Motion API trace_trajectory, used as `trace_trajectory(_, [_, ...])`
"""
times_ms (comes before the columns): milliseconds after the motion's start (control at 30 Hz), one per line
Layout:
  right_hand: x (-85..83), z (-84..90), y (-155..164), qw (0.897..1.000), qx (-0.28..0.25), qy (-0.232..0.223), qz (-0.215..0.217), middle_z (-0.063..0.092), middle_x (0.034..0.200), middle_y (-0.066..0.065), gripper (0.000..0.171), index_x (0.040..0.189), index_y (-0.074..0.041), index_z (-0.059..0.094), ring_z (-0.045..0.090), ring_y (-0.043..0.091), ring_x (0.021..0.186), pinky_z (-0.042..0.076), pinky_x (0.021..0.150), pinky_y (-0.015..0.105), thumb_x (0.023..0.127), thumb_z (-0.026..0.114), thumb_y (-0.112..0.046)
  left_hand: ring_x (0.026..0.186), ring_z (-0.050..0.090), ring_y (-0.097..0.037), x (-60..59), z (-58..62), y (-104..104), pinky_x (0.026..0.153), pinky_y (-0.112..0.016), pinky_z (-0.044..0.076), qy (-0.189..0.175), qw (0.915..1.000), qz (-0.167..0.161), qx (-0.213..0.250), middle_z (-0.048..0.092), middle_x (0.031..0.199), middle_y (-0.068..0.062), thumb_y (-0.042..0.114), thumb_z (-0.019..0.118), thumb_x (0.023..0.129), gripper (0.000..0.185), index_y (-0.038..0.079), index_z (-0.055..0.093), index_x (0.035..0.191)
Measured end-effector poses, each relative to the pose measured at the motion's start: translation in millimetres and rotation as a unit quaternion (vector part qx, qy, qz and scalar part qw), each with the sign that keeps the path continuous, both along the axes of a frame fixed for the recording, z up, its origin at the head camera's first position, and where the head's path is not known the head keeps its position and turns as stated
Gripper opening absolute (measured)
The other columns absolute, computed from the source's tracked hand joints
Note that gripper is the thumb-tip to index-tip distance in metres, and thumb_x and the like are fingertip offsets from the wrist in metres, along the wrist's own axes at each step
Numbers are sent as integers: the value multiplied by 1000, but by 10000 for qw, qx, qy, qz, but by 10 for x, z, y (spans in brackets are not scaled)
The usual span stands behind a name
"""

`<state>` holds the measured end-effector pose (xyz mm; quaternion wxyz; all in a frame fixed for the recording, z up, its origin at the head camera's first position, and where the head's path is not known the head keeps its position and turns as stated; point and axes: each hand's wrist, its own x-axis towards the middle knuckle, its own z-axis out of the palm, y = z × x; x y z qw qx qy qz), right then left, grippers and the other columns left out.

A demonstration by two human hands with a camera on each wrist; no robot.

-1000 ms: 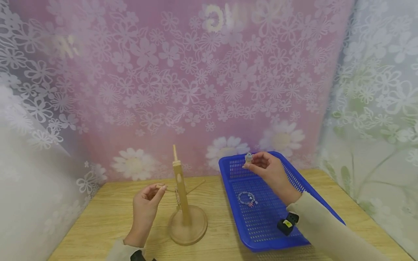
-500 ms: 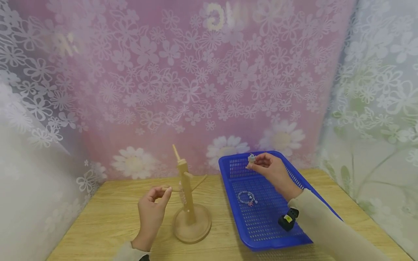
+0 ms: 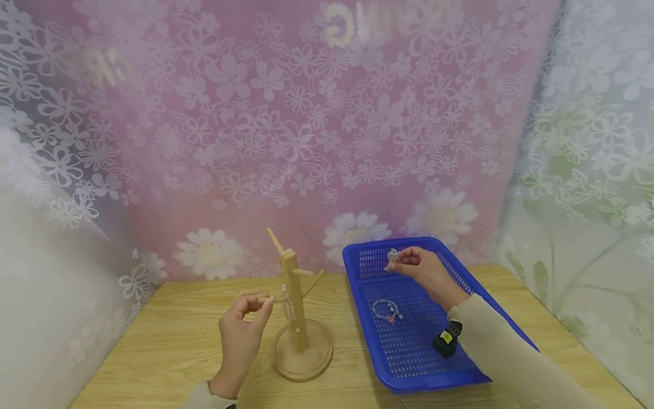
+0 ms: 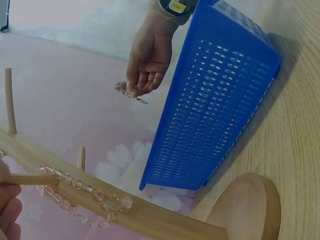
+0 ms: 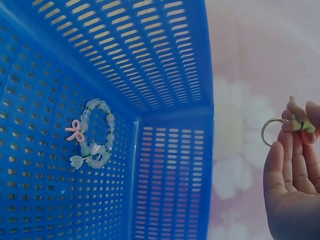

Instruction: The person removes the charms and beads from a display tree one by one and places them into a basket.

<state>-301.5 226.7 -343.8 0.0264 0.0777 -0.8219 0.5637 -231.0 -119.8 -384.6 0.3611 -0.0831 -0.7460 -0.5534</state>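
Note:
My left hand [image 3: 240, 332] pinches a side peg of the wooden stand [image 3: 295, 301], which has a round base and several pegs. A beaded bracelet [image 4: 112, 205] with pinkish clear beads hangs on that peg, against the post. Over the back of the blue basket, my right hand [image 3: 431, 275] holds a small keychain [image 3: 393, 255] between thumb and fingers. In the right wrist view, its metal ring [image 5: 263, 132] sticks out from the fingers, and part of its small figure is hidden. A pale blue beaded bracelet [image 5: 111, 135] with a pink bow lies in the basket.
The blue plastic basket [image 3: 373, 355] with perforated walls stands right of the stand on a wood-grain table [image 3: 138, 352]. A pink floral backdrop [image 3: 286, 142] rises behind the table, with pale floral sheets at both sides.
The stand has turned and shifted slightly right, showing more of its pegs. My left hand has moved right along with it. My right hand, still holding the keychain, has moved only slightly.

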Motion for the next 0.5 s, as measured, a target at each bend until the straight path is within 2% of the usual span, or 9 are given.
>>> trace_trajectory(200, [-74,-94,48,9997,-146,-181,45,67,102,7,33,108,1,54,60,24,101,40,97,48,88,68,-22,70,58,-4,6,-96,-11,63,-21,50,281,9987,182,-376,70,75,2,5,76,78,8,8,69,79])
trace_trajectory(367, [-125,-161,98,9988,-343,-278,190,67,101,4,34,108,2,53,62,18,97,47,91,39,88,68,-21,70,60,-5,31,-100,27,63,-21,50,496,9976,197,-452,71,76,2,5,78,76,9,9,70,77])
trace_trajectory(500, [-142,-201,149,9981,-421,-377,265,66,101,5,35,109,3,52,62,18,98,46,93,39,88,68,-21,69,59,-4,59,-94,65,66,-21,50,566,9968,186,-540,70,74,3,2,79,74,11,8,70,77])
